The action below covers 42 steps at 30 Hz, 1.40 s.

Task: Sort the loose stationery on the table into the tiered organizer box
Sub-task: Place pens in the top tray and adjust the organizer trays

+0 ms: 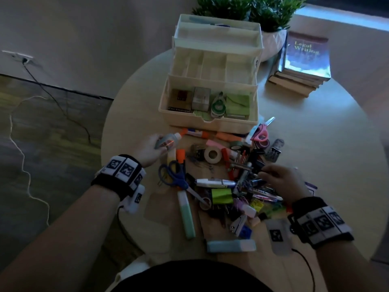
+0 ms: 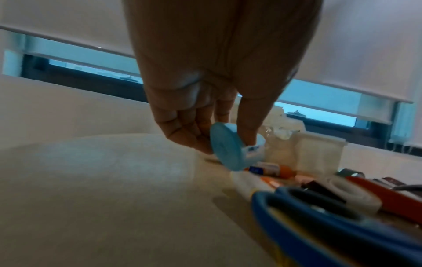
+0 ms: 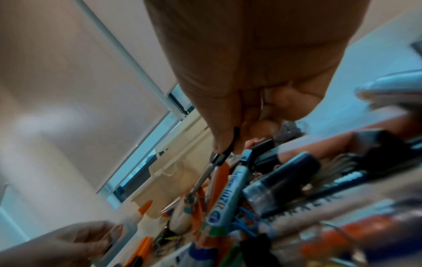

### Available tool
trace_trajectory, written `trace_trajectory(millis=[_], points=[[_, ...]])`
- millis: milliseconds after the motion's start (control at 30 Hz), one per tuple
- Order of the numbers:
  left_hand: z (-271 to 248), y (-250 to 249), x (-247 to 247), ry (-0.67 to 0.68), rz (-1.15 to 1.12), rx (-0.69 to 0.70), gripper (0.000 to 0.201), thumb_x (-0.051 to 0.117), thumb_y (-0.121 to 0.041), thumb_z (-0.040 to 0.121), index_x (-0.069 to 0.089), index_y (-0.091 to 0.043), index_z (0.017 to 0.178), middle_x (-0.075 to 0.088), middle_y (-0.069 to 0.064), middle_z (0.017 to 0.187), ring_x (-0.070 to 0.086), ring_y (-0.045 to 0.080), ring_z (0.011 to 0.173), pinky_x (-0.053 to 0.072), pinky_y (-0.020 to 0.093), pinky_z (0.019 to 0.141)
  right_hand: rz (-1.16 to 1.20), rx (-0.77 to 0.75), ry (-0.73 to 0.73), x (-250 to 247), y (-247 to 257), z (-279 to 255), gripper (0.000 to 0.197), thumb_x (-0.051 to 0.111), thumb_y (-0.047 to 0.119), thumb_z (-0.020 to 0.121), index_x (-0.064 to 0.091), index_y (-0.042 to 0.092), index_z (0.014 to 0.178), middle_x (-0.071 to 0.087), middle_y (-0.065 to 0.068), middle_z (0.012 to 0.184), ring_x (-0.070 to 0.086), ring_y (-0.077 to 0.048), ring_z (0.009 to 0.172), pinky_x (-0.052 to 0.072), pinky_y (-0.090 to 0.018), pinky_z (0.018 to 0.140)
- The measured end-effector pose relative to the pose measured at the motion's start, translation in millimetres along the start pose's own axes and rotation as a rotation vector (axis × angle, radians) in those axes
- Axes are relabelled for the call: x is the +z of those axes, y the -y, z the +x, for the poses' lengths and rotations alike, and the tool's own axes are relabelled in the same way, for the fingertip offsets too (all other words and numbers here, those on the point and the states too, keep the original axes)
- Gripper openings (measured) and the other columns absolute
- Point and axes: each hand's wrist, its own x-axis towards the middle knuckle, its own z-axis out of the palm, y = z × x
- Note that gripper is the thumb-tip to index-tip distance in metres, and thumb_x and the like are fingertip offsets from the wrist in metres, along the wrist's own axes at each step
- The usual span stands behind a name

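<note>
The left hand (image 1: pixel 149 149) has its fingers (image 2: pixel 182 130) curled round a small glue bottle (image 1: pixel 168 141) with a blue base and an orange-tipped cap, held just above the table (image 1: pixel 315 165) at the left edge of the pile, in front of the tiered organizer box (image 1: pixel 212 85). The right hand (image 1: pixel 280 180) is down in the thick of the loose stationery (image 1: pixel 227 182); its fingers (image 3: pixel 224 139) are pinched together on the dark end of a slim pen (image 3: pixel 205 173) that lies among markers and clips.

The risks, as I judge them:

- The pen is wedged under and beside other pens and binder clips — pulling it out at an angle could drag neighbours along and scatter them toward the table edge.
- The pinch is at the very tip of the pen, so the long body could swing and slip free on the way to the box.
- The glue bottle is gripped near its base with the cap pointing away; a squeeze might leak glue if the cap is loose, though the cap's state is too blurred to tell.
- The bottom tier already holds boxes, a tape dispenser and green notes, so dropping the bottle there could jam it or tip it over.
- With 2 hands working at once, attention is split — either hand could knock the blue scissors (image 1: pixel 174 175) lying between them.
</note>
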Motion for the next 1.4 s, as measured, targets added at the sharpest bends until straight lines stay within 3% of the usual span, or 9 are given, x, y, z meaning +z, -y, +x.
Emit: trace_trajectory(millis=[100,267,433,533,700,933,1100,1267,1400], points=[[2,10,2,0.026,-0.008,-0.141,0.046,0.047,-0.019,0.096,0.038,-0.005,0.138,0.049,0.02,0.135,0.049,0.035,0.121,0.038,0.041,0.099,-0.057,0.021,-0.069,0,-10,-5,0.012,0.063,0.016,0.086,0.072,0.008,0.088,0.066,-0.006,0.073,0.055,-0.015,0.066,0.047,-0.033,0.081],[6,9,9,0.089,0.026,-0.161,0.042,0.045,-0.023,0.096,0.042,-0.007,0.134,0.05,0.019,0.133,0.049,0.035,0.119,0.041,0.041,0.098,-0.281,-0.02,-0.091,15,-1,-16,0.026,0.06,0.017,0.087,0.063,0.006,0.111,0.062,-0.015,0.107,0.054,-0.026,0.095,0.035,-0.026,0.083],[-13,-12,12,-0.15,0.099,0.122,0.031,0.054,-0.025,0.092,0.058,-0.01,0.118,0.053,0.016,0.117,0.051,0.031,0.11,0.041,0.037,0.089,-0.266,-0.427,0.092,48,36,-32,0.028,0.055,0.011,0.089,0.064,0.016,0.115,0.057,-0.007,0.11,0.052,-0.022,0.103,0.04,-0.024,0.085],[-33,-22,24,-0.091,0.135,0.434,0.018,0.058,-0.023,0.083,0.072,-0.015,0.091,0.061,0.01,0.102,0.055,0.026,0.098,0.047,0.042,0.087,-0.497,-0.506,0.32,63,54,-28,0.038,0.042,0.019,0.096,0.051,0.036,0.129,0.046,-0.002,0.116,0.041,-0.02,0.107,0.037,-0.029,0.091],[-46,-16,41,0.231,0.446,0.506,0.018,0.057,-0.029,0.088,0.074,-0.029,0.094,0.059,-0.001,0.109,0.05,0.018,0.103,0.043,0.037,0.089,-0.675,-0.374,0.309,58,58,-11,0.039,0.041,0.017,0.095,0.051,0.034,0.129,0.044,-0.006,0.119,0.042,-0.027,0.111,0.038,-0.036,0.094],[-58,1,52,0.139,0.297,0.548,0.019,0.059,-0.026,0.08,0.076,-0.017,0.079,0.064,0.005,0.094,0.057,0.025,0.09,0.05,0.041,0.075,-0.586,-0.422,0.431,81,109,-5,0.022,0.043,0.015,0.093,0.061,0.007,0.101,0.056,-0.011,0.11,0.057,-0.026,0.098,0.047,-0.032,0.078],[-62,-18,62,0.103,0.517,0.501,0.03,0.045,-0.03,0.085,0.07,-0.015,0.089,0.063,0.004,0.1,0.054,0.028,0.094,0.047,0.041,0.077,-0.629,-0.291,0.495,84,114,9,0.018,0.045,0.014,0.092,0.057,0.004,0.101,0.059,-0.012,0.109,0.062,-0.028,0.094,0.05,-0.032,0.072],[-60,-57,59,0.259,0.778,0.425,0.023,0.044,-0.025,0.09,0.057,-0.015,0.105,0.057,0.006,0.109,0.05,0.028,0.103,0.036,0.039,0.09,-0.359,-0.138,0.371,64,101,20,0.018,0.055,0.021,0.088,0.053,0.01,0.073,0.054,-0.007,0.081,0.056,-0.025,0.079,0.045,-0.032,0.065],[-52,-76,55,0.438,0.799,0.392,0.017,0.047,-0.019,0.09,0.06,-0.01,0.096,0.061,0.01,0.1,0.057,0.026,0.09,0.039,0.034,0.075,-0.048,-0.108,0.157,36,81,21,0.015,0.063,0.022,0.083,0.063,0.007,0.082,0.057,-0.003,0.076,0.053,-0.017,0.07,0.041,-0.026,0.062]])
